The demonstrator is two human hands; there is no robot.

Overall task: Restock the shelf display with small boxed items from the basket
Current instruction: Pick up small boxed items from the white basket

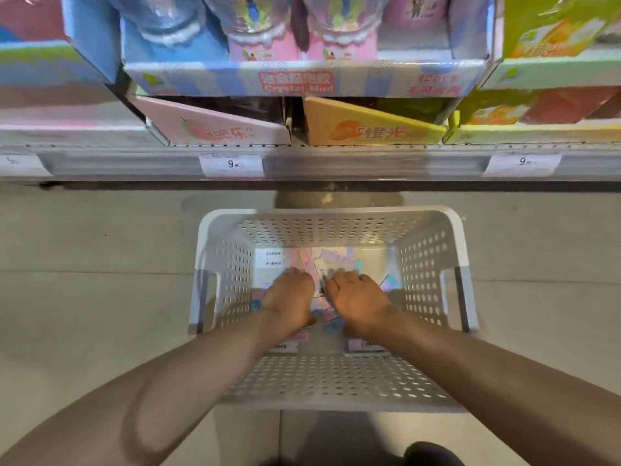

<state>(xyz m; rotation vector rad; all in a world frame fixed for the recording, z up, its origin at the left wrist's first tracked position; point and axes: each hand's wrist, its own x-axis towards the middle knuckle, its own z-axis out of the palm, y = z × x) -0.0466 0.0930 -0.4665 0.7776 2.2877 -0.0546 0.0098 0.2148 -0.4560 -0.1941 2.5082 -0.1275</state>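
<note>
A white perforated basket (433, 264) stands on the floor below the shelf. Several small pastel boxes (336, 258) lie scattered on its bottom. Both my hands are down inside it, side by side. My left hand (290, 297) lies knuckles up over the boxes, its fingertips curled down among them. My right hand (356, 297) does the same just to the right. A box edge shows between the two hands; what each hand holds is hidden under the palms. Above, the shelf (369, 163) carries a pink display carton (215, 127) and an orange-yellow display carton (369, 127), both with dark interiors.
A blue "Crystal Mud" display tray (302, 79) with pink and blue packs sits above the two cartons. Green and yellow cartons (551, 105) stand at the right. Price tags (232, 164) hang on the shelf rail. A dark shoe tip (433, 454) shows at the bottom.
</note>
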